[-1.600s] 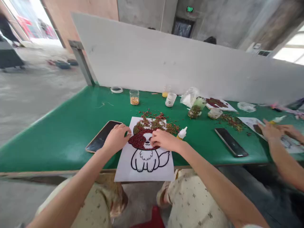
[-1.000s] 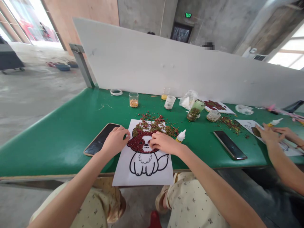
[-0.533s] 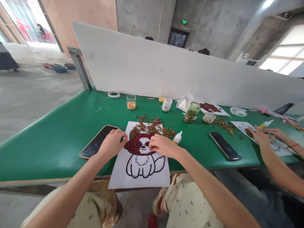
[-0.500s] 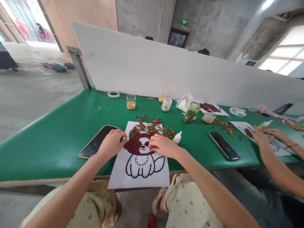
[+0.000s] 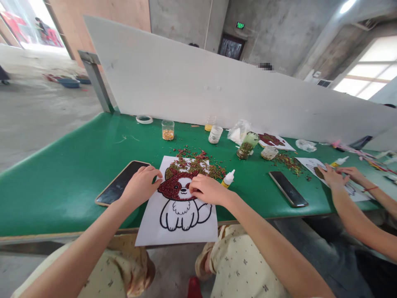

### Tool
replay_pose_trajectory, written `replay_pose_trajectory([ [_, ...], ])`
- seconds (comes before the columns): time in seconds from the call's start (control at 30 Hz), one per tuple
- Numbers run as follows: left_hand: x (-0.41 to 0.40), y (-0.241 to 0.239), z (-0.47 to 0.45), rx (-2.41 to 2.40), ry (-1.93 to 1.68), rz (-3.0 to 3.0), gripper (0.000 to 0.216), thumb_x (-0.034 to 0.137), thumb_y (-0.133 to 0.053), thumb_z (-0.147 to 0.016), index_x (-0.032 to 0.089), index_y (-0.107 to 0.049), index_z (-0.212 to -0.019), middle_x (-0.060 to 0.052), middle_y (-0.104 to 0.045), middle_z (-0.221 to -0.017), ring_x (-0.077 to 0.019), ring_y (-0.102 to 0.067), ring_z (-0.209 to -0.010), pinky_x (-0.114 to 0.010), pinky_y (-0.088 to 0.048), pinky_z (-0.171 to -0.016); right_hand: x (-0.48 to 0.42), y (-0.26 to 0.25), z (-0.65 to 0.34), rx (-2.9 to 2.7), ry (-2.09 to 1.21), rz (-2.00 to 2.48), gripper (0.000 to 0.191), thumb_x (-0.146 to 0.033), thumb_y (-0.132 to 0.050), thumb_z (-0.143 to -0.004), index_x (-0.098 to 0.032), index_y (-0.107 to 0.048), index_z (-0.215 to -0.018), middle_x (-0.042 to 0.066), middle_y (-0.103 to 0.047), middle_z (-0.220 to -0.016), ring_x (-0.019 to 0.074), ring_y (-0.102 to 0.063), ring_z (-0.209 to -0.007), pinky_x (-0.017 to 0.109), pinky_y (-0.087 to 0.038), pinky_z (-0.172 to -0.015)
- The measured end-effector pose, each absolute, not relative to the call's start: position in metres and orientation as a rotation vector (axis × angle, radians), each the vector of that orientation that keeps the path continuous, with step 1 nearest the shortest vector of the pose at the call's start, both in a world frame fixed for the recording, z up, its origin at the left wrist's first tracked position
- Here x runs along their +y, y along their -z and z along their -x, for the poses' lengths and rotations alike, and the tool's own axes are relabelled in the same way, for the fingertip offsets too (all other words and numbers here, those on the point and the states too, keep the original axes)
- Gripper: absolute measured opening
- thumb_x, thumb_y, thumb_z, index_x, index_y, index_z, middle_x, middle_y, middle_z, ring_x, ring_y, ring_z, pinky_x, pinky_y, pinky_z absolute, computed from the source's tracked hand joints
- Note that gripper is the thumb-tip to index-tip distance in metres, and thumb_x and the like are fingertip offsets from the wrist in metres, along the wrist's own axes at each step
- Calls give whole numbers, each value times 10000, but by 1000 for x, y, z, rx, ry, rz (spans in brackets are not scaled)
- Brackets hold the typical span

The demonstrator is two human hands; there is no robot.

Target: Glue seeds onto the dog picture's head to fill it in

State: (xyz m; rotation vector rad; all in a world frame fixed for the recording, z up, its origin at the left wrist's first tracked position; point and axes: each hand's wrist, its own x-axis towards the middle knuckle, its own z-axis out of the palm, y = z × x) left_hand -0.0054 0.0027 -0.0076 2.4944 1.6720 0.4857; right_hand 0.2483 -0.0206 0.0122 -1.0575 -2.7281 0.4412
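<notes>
A white sheet with a printed dog (image 5: 180, 213) lies at the table's front edge; dark red beans cover much of the dog's head (image 5: 169, 187), and its body is bare outline. My left hand (image 5: 140, 182) rests at the sheet's left edge beside a phone (image 5: 113, 184), thumb and fingers curved apart with nothing visible between them. My right hand (image 5: 208, 188) is over the right side of the dog's face, fingertips pinched together; whatever they hold is too small to make out. Loose red and green beans (image 5: 194, 165) cover the sheet's top. A glue bottle (image 5: 228, 179) leans near my right hand.
On the green table (image 5: 62, 165) stand a cup of yellow kernels (image 5: 168, 131), a white cup (image 5: 215, 135) and a tipped green jar (image 5: 248, 145). Another phone (image 5: 288, 189) lies to the right. A co-worker's hands (image 5: 336, 174) work on another sheet. A white partition (image 5: 186, 78) runs behind.
The view has shifted slightly, so everything sits a little further left. Both hands keep nearly the same places over the sheet, with only slight finger movement.
</notes>
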Motion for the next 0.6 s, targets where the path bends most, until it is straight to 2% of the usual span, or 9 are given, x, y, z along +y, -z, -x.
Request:
replay_pose_trajectory([
  [0.13, 3, 7, 5, 1657, -523, -2482, 253, 318, -419, -799, 184, -633, -822, -79, -603, -902, -263, -529, -943, -403, -400, -897, -20, -20, -252, -2700, -436, 1043, 115, -117, -510, -857, -177, -600, -818, 34, -574, -853, 149, -458, -882, 261, -366, -770],
  [0.4, 2, 4, 3, 1658, -493, -2486, 259, 297, -404, -805, 181, -635, -824, -90, -611, -915, -278, -524, -953, -409, -404, -878, -19, -17, -252, -2747, -395, 1017, 84, -157, -591, -830, -178, -647, -771, 29, -570, -844, 147, -451, -858, 259, -363, -750],
  [0.6, -1, 1, 2, 1685, -439, -2500, 266, 275, -384, -820, 184, -633, -837, -82, -609, -923, -263, -525, -951, -401, -398, -893, -19, -12, -247, -2781, -421, 1009, 124, -108, -552, -835, -160, -644, -770, 44, -566, -849, 151, -456, -856, 271, -370, -778],
])
